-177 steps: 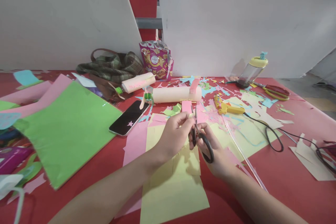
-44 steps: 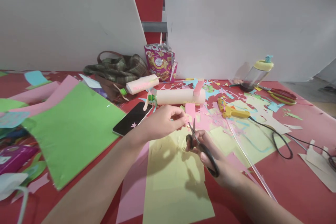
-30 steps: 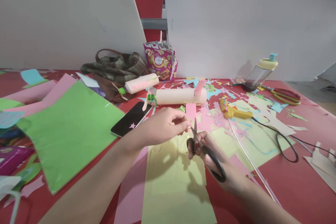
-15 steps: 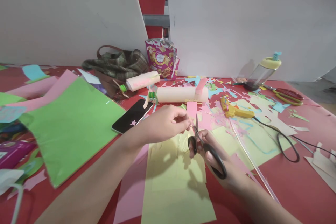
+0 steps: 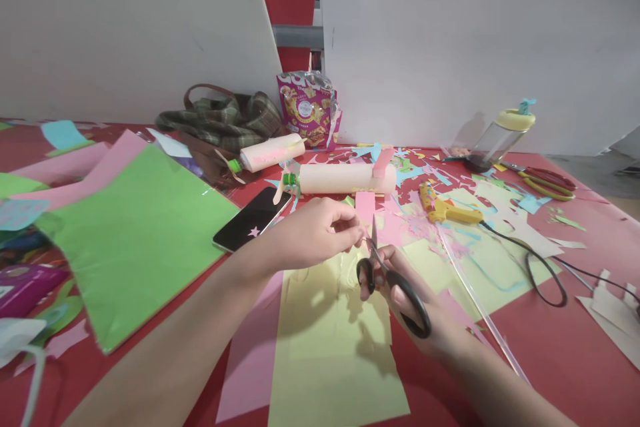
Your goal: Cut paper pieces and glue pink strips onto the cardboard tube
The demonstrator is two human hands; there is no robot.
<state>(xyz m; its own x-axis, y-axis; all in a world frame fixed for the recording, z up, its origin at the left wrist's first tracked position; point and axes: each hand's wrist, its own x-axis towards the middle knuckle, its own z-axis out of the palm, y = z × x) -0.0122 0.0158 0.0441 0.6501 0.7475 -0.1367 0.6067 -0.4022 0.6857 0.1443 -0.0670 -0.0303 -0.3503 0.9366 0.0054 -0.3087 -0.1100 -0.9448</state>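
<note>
My right hand [image 5: 400,287] grips black-handled scissors [image 5: 411,310], thumb and fingers in the loops. The blades point away from me and stand slightly apart. At the blades, the fingertips of my left hand [image 5: 320,233] are pinched together; what they hold is too small to make out. Below both hands lies yellow paper [image 5: 340,360], partly over a pink sheet [image 5: 250,353]. Just beyond the hands rests a paper-wrapped bottle [image 5: 335,179] on its side, with a green cap and a pink strip. Beside my left forearm is a phone [image 5: 245,223] bearing a small pink star [image 5: 254,231].
A yellow glue gun [image 5: 453,211] with a black cord lies to the right, near a clear glue stick [image 5: 475,303]. Green paper [image 5: 140,240] covers the left side. Behind are another wrapped bottle [image 5: 270,152], a snack bag [image 5: 307,110], plaid cloth [image 5: 225,120] and yellow-handled pliers [image 5: 545,187].
</note>
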